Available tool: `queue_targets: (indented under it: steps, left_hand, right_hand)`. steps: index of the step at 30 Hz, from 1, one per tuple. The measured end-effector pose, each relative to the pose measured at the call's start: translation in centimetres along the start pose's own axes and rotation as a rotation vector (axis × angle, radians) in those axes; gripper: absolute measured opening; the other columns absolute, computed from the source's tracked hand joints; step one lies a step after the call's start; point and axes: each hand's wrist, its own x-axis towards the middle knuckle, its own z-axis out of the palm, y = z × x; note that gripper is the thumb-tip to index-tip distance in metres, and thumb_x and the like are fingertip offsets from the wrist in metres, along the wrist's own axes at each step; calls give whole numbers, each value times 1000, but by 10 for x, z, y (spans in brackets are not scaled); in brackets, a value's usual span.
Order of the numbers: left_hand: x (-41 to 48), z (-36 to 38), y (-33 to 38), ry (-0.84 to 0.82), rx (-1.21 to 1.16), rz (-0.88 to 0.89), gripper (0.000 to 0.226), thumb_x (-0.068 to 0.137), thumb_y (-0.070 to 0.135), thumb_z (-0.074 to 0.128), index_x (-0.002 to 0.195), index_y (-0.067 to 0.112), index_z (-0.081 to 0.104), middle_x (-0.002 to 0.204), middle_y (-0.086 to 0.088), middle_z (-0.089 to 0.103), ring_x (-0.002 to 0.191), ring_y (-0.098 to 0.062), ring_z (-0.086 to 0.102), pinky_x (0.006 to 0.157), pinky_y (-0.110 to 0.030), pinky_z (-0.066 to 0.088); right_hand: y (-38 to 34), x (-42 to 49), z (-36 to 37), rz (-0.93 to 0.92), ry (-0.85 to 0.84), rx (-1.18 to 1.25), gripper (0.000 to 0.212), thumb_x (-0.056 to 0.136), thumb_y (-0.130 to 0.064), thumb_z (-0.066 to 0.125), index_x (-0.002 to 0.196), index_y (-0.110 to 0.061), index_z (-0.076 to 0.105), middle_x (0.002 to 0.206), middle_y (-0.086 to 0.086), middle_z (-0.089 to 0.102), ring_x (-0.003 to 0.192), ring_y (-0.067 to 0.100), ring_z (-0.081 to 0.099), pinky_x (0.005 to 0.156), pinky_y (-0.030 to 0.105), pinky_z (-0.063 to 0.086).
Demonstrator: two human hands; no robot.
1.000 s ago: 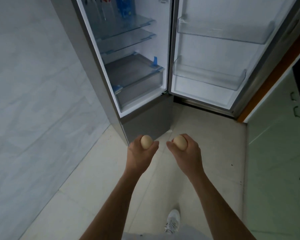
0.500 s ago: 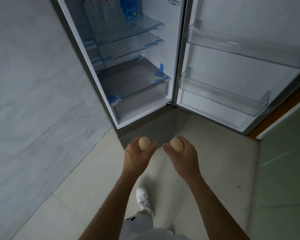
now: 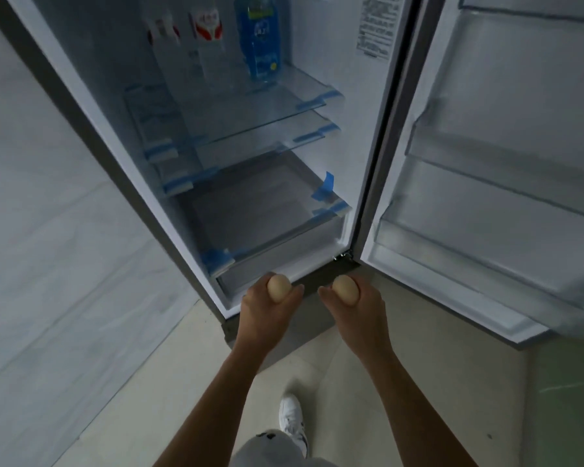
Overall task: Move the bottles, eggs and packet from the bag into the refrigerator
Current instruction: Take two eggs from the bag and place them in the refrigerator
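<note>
On pale floor tiles (image 3: 418, 382) before the open refrigerator (image 3: 371, 163), left hand (image 3: 267, 311) and right hand (image 3: 358, 311) each clamped round an egg (image 3: 278, 288).

arms (image 3: 216, 392): bare, no sleeves | trousers (image 3: 267, 449): light grey | shoe (image 3: 292, 419): white, dark markings

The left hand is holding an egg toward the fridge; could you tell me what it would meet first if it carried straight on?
Probably the bottom drawer front, just ahead of the left hand and its egg; depth is unclear.
</note>
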Motion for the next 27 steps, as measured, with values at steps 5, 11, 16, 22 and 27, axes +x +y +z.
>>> queue_targets:
  steps: [5, 11, 16, 22, 27]
  left_hand:
    - [81, 5, 3, -29, -16, -21, 19, 87, 39, 71, 87, 34, 53, 83, 5, 63, 77, -11, 66, 64, -25, 54]
    - [131, 12, 6, -45, -42, -37, 15, 88, 32, 71, 89, 26, 57, 83, -3, 66, 76, -16, 66, 63, -26, 51]
    - [152, 23, 12, -14, -27, -49, 16, 87, 31, 72, 86, 24, 58, 80, -3, 65, 73, -13, 64, 59, -22, 50]
    - [170, 23, 31, 102, -60, -53, 17, 86, 23, 75, 82, 19, 58, 76, -6, 65, 64, -6, 60, 52, -12, 45]
    - [185, 22, 46, 191, -75, -31, 16, 86, 26, 74, 86, 19, 60, 74, -2, 65, 66, -5, 63, 55, -17, 51]
  right_hand:
    - [-15, 70, 26, 4, -12, 59, 17, 84, -20, 78, 89, -13, 64, 80, -5, 66, 73, -2, 62, 61, 6, 45]
    - [-8, 118, 39, 55, 4, 30, 20, 82, -28, 78, 87, -17, 63, 76, -2, 65, 67, 5, 61, 59, 12, 49]
    - [-5, 148, 46, 47, -24, 7, 21, 81, -28, 79, 89, -17, 63, 77, -6, 66, 69, 0, 61, 62, 9, 49]
    - [-16, 190, 50, -12, -169, 92, 20, 83, -22, 77, 96, -15, 64, 84, -4, 67, 79, 5, 64, 71, 16, 53]
    - [-35, 226, 52, -97, -238, 94, 22, 83, -27, 77, 95, -17, 62, 83, -5, 65, 77, 4, 63, 68, 13, 51]
